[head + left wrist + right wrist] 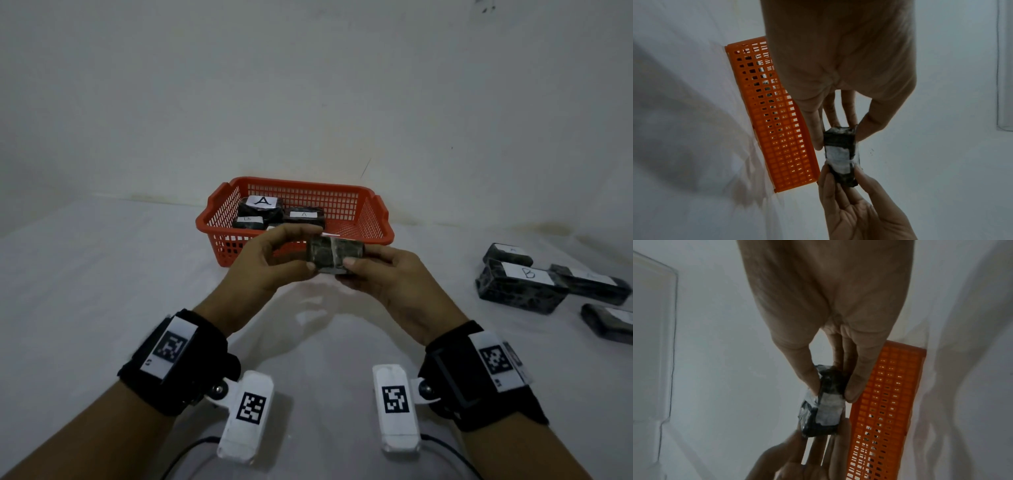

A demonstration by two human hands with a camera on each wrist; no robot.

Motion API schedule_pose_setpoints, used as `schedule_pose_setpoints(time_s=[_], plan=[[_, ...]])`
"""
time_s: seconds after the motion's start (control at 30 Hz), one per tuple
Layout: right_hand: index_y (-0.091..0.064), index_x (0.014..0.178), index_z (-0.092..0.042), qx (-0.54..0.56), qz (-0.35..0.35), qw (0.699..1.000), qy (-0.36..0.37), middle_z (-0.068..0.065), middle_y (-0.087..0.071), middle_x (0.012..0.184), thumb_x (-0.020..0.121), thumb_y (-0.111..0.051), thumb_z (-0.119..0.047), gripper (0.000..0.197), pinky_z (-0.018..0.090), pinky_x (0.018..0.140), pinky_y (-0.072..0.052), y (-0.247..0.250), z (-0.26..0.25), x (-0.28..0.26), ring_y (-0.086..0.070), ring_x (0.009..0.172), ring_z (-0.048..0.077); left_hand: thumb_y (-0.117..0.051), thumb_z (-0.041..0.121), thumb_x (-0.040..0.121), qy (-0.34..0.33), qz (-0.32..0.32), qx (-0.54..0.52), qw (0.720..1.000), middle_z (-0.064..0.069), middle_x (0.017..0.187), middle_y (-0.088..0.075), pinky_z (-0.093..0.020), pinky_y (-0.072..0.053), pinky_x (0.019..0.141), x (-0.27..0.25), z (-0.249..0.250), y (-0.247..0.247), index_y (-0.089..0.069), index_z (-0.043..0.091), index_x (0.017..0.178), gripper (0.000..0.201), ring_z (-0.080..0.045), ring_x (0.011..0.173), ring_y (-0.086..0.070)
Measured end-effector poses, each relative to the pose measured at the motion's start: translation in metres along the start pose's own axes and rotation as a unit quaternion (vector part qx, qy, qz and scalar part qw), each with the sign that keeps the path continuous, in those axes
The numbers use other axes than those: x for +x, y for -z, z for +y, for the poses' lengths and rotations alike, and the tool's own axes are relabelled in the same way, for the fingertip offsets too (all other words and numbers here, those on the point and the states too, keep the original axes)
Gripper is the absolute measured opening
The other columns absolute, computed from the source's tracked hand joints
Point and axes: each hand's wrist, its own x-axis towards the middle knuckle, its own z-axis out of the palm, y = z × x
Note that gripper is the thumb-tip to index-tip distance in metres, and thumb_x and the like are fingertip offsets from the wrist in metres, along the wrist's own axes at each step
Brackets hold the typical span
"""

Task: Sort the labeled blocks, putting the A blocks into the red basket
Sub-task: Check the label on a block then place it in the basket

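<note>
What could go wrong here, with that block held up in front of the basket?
1. The block is only pinched at its ends by the left hand and right hand; it might slip and fall short of the basket.
2. Its letter cannot be read in any view, so it could be missorted.
3. A block marked B seems to lie in the basket already beside the A blocks, perhaps an unnoticed error.
</note>
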Motion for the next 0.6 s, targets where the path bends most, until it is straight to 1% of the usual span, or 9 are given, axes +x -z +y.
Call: schedule_pose_setpoints(time_s=[0.07,0.1,0.17,0.23,0.3,0.4,0.53,0.6], plan=[[-0.071,0.123,-0.002,-0.026,0.007,0.999,0.022,0.013,-0.080,0.114,0.090,-0.074,-0.002,0.033,0.029,0.088,-0.063,0.0018,0.0019,0.0006,-0.077,0.107,0.027,-0.071,0.011,0.090,0.013,-0.003,0.004,1.000,-0.007,0.124,-0.072,-0.040,-0.060,0.092,-0.0004,0.0006,-0.0030,-0.064,0.013,0.131,0.041,-0.024,0.114,-0.071],[-0.072,0.122,-0.003,-0.036,0.005,0.999,0.027,0.012,-0.080,0.113,0.089,-0.076,-0.002,0.033,0.030,0.089,-0.063,0.0020,0.0026,0.0004,-0.077,0.107,0.026,-0.069,0.010,0.094,0.010,0.007,0.021,1.000,-0.006,0.121,-0.074,-0.037,-0.062,0.089,-0.0004,0.0010,-0.0047,-0.066,0.012,0.128,0.035,-0.023,0.111,-0.073],[-0.073,0.121,-0.004,-0.043,0.000,0.999,0.031,0.011,-0.080,0.111,0.089,-0.078,-0.005,0.033,0.032,0.091,-0.063,0.0008,0.0035,0.0002,-0.078,0.105,0.024,-0.065,0.004,0.095,0.000,0.037,0.059,0.998,-0.004,0.112,-0.077,-0.030,-0.063,0.083,-0.0005,0.0013,-0.0067,-0.070,0.010,0.120,0.026,-0.020,0.104,-0.075],[-0.073,0.121,-0.004,-0.046,-0.001,0.998,0.031,0.010,-0.081,0.111,0.090,-0.077,-0.010,0.032,0.034,0.091,-0.063,-0.0014,0.0044,0.0004,-0.078,0.103,0.024,-0.065,0.000,0.094,-0.006,0.047,0.078,0.996,-0.004,0.108,-0.078,-0.025,-0.062,0.079,-0.0009,0.0013,-0.0061,-0.070,0.008,0.117,0.025,-0.017,0.100,-0.076],[-0.074,0.119,-0.003,-0.055,0.010,0.998,0.039,0.012,-0.080,0.109,0.092,-0.076,-0.011,0.029,0.035,0.090,-0.063,-0.0026,0.0052,0.0007,-0.079,0.101,0.025,-0.066,-0.002,0.093,-0.008,0.043,0.082,0.996,-0.004,0.107,-0.078,-0.024,-0.062,0.080,-0.0015,0.0015,-0.0052,-0.070,0.008,0.119,0.028,-0.015,0.099,-0.076],[-0.074,0.117,-0.001,-0.071,0.029,0.996,0.054,0.014,-0.080,0.108,0.092,-0.076,-0.009,0.027,0.031,0.087,-0.064,-0.0005,0.0046,0.0005,-0.079,0.099,0.025,-0.067,-0.001,0.092,-0.001,0.030,0.065,0.997,-0.004,0.111,-0.078,-0.026,-0.062,0.084,-0.0022,0.0017,-0.0064,-0.068,0.010,0.123,0.033,-0.014,0.102,-0.076],[-0.074,0.118,-0.002,-0.069,0.011,0.996,0.053,0.013,-0.080,0.110,0.091,-0.077,-0.006,0.028,0.033,0.088,-0.064,-0.0006,0.0050,0.0001,-0.078,0.102,0.025,-0.066,-0.003,0.092,-0.007,0.047,0.076,0.996,0.000,0.111,-0.078,-0.026,-0.061,0.088,-0.0010,0.0016,-0.0054,-0.069,0.012,0.125,0.036,-0.010,0.103,-0.075],[-0.075,0.116,0.000,-0.068,0.013,0.996,0.059,0.014,-0.080,0.110,0.088,-0.078,-0.003,0.028,0.033,0.087,-0.064,-0.0004,0.0058,0.0008,-0.078,0.103,0.026,-0.065,-0.003,0.093,-0.005,0.045,0.063,0.997,0.000,0.112,-0.078,-0.026,-0.061,0.088,-0.0013,0.0020,-0.0043,-0.068,0.013,0.127,0.038,-0.010,0.103,-0.075]])
